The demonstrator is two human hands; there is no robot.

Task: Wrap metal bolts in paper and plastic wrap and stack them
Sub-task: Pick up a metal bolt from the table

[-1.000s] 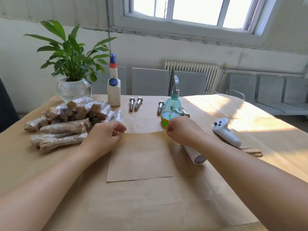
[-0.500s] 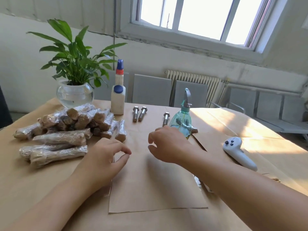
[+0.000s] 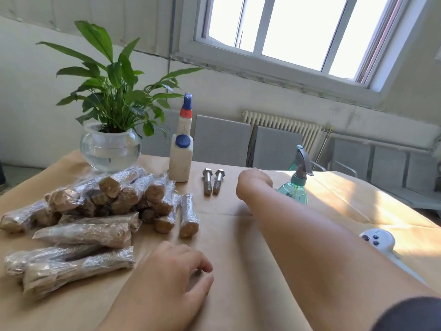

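Right hand (image 3: 254, 179) reaches beside two bare bolts (image 3: 212, 181) — left hand (image 3: 176, 273) rests near the wrapped stack (image 3: 95, 211).

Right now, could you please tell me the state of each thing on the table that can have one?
Bare bolts: two, unwrapped, lying side by side.
Wrapped bolts: stacked in a pile.
Glue bottle: upright, capped.
Spray bottle: upright, partly hidden by arm.
Left hand: loosely curled, holding nothing.
Right hand: reaching forward, fingers hidden.

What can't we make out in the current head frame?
- Right hand: fingers curl away behind its own back; grip unknown.
- Spray bottle: body partly hidden by the right forearm.
- Controller: lower part behind the forearm.
- Wrapped bolts: count unclear, pile overlaps itself.
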